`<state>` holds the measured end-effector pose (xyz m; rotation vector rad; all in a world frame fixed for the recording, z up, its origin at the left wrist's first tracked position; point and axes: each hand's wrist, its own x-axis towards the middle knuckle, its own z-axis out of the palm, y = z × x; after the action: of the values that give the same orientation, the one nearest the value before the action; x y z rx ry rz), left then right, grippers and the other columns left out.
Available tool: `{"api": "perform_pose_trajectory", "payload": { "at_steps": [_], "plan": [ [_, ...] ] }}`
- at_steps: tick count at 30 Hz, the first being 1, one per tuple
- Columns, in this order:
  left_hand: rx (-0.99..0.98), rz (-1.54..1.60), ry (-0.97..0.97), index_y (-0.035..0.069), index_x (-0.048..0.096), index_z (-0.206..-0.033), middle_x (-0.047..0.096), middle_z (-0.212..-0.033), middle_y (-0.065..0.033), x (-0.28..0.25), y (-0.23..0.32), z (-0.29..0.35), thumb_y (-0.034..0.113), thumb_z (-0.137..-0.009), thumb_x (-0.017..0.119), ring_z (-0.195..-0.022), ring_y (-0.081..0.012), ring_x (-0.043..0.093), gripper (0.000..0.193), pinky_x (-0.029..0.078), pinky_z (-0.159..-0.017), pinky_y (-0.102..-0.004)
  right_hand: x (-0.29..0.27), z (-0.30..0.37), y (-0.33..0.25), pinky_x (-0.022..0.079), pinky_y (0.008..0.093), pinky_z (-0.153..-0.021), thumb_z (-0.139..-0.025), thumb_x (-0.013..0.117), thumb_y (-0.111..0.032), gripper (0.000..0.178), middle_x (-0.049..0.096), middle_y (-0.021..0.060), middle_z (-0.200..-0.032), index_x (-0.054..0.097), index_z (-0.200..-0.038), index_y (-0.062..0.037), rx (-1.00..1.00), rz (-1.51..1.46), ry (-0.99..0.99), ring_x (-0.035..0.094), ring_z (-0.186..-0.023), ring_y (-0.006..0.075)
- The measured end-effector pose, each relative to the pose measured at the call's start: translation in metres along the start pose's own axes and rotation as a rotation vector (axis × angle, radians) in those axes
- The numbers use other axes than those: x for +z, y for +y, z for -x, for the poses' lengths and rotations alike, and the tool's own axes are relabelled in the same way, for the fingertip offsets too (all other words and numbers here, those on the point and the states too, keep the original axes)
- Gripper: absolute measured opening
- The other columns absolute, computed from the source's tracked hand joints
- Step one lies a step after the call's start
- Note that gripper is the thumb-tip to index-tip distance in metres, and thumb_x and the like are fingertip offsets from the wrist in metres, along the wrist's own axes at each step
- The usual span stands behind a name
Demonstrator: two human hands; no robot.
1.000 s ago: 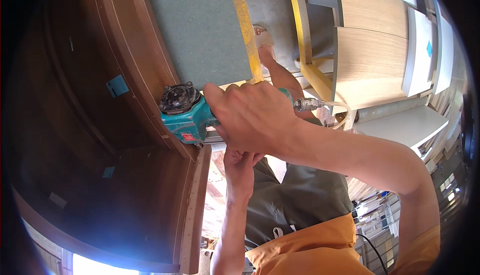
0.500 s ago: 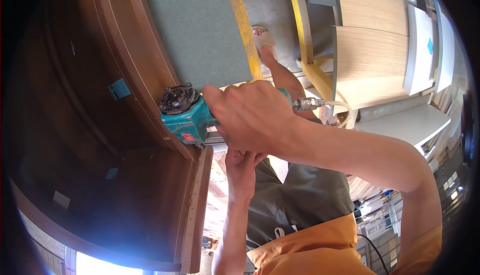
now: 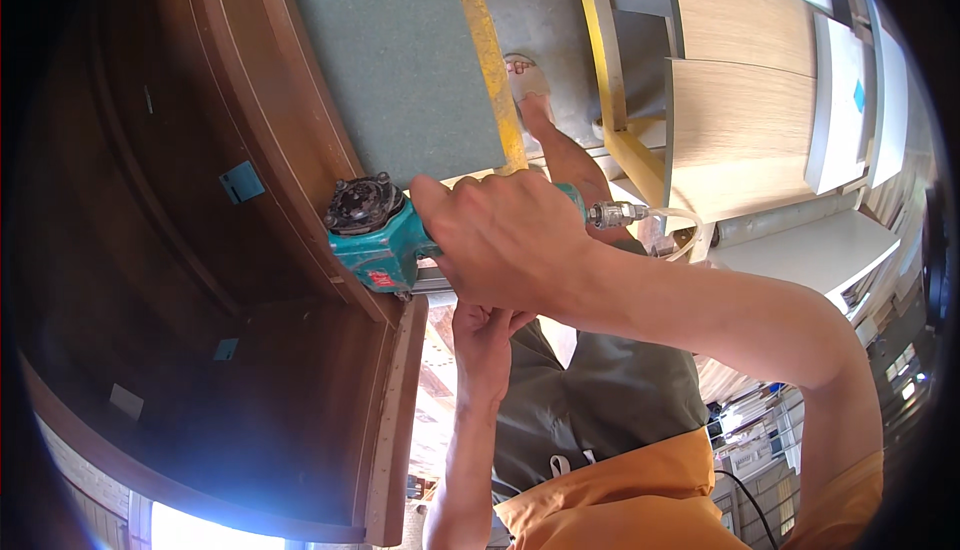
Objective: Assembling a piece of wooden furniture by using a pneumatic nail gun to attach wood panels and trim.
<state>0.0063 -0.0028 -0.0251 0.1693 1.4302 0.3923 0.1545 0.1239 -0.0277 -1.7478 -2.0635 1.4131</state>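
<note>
**Air tool pressed to the brown panel's edge**

My right hand [image 3: 510, 240] is wrapped around the body of the teal pneumatic tool with the black round head [image 3: 375, 235], fingers closed tight on it. An air fitting and pale hose [image 3: 640, 215] come off its back end. The tool's head sits against the edge of the dark brown wooden panel [image 3: 290, 150], just where that panel meets a second brown board with a lighter edge [image 3: 395, 410].

My left hand [image 3: 485, 335] is tucked just under the tool, fingers curled closed near the joint; I cannot tell whether they pinch something small.

I judge I am working this corner joint with the tool. The next move would call for keeping the head square to the edge and the lower board steady, with the hose clear of my foot in a sandal [image 3: 530, 85] on the grey floor with yellow lines [image 3: 480, 40].
</note>
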Motion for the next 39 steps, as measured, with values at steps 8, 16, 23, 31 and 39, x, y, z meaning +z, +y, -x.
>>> {"api": "perform_pose_trajectory", "payload": {
  "at_steps": [8, 16, 23, 31, 39],
  "plan": [
    [-0.018, 0.010, 0.026, 0.003, 0.064, -0.127, 0.071, -0.115, -0.0043, 0.011, 0.008, 0.002, 0.004, -0.108, 0.058, -0.099, -0.0114, 0.068, 0.020, 0.057, -0.083, -0.0285, -0.002, -0.001, 0.001, 0.057, 0.0463, -0.058, -0.079, 0.079, -0.021, 0.036, 0.071, 0.0172, -0.073, 0.054, -0.095, -0.0014, 0.002, 0.007, -0.039, 0.075, -0.068, 0.0363],
    [-0.025, 0.008, 0.052, 0.004, 0.067, -0.117, 0.071, -0.104, -0.0013, 0.009, 0.009, 0.002, 0.003, -0.106, 0.060, -0.090, -0.0075, 0.063, 0.013, 0.050, -0.073, -0.0244, 0.001, 0.002, -0.001, 0.057, 0.0465, -0.058, -0.079, 0.078, -0.020, 0.034, 0.071, 0.0171, -0.072, 0.054, -0.094, -0.0016, 0.035, 0.010, -0.013, 0.074, -0.067, 0.0362],
    [-0.010, 0.015, 0.031, 0.005, 0.068, -0.118, 0.070, -0.104, -0.0001, 0.007, 0.006, 0.002, 0.003, -0.105, 0.062, -0.089, -0.0067, 0.063, 0.014, 0.049, -0.073, -0.0255, 0.002, 0.003, 0.001, 0.056, 0.0465, -0.056, -0.080, 0.075, -0.018, 0.030, 0.070, 0.0165, -0.070, 0.053, -0.093, -0.0020, 0.017, -0.009, 0.025, 0.074, -0.065, 0.0357],
    [-0.005, 0.031, 0.011, 0.005, 0.067, -0.121, 0.071, -0.105, -0.0003, 0.004, 0.003, 0.001, 0.005, -0.106, 0.062, -0.091, -0.0076, 0.065, 0.016, 0.053, -0.077, -0.0245, 0.000, 0.000, 0.000, 0.057, 0.0475, -0.059, -0.080, 0.078, -0.021, 0.034, 0.071, 0.0184, -0.072, 0.053, -0.093, -0.0021, 0.024, -0.023, -0.010, 0.074, -0.067, 0.0374],
    [0.045, -0.856, 0.116, -0.001, 0.042, -0.145, 0.079, -0.096, -0.0165, 0.026, 0.058, 0.035, 0.023, -0.104, 0.071, -0.084, -0.0317, 0.079, 0.055, 0.061, -0.070, -0.0366, -0.042, 0.004, 0.030, 0.061, 0.0505, -0.078, -0.083, 0.082, -0.034, 0.046, 0.075, 0.0245, -0.086, 0.065, -0.107, 0.0014, 0.306, -0.096, -0.071, 0.076, -0.089, 0.0407]
  ]
}}
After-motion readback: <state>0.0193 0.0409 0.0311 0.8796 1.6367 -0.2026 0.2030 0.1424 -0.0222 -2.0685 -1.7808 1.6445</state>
